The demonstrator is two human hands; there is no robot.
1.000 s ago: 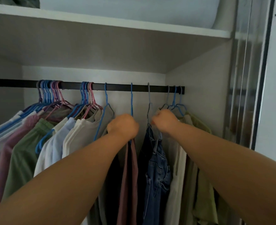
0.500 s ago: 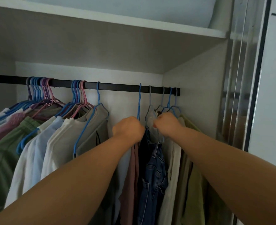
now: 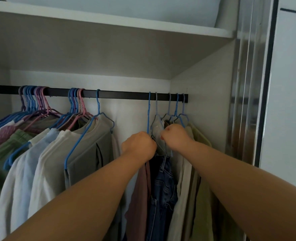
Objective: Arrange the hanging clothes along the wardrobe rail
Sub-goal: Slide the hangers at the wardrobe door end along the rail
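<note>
Clothes (image 3: 163, 188) hang on rail (image 3: 126, 94); both hands, L (image 3: 139, 145) & R (image 3: 176, 136), fisted round hangers (image 3: 155, 119) at right end.

A home bedroom wardrobe: clothes on hangers (image 3: 98, 108) along a black rail (image 3: 126, 95) under a shelf (image 3: 109, 20).

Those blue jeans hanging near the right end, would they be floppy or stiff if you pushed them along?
The blue jeans hang in long limp folds, so probably floppy and swinging. Denim looks thick, likely heavy for its size. Their hanger's hook rides the smooth black rail, so it should slide easily.
</note>
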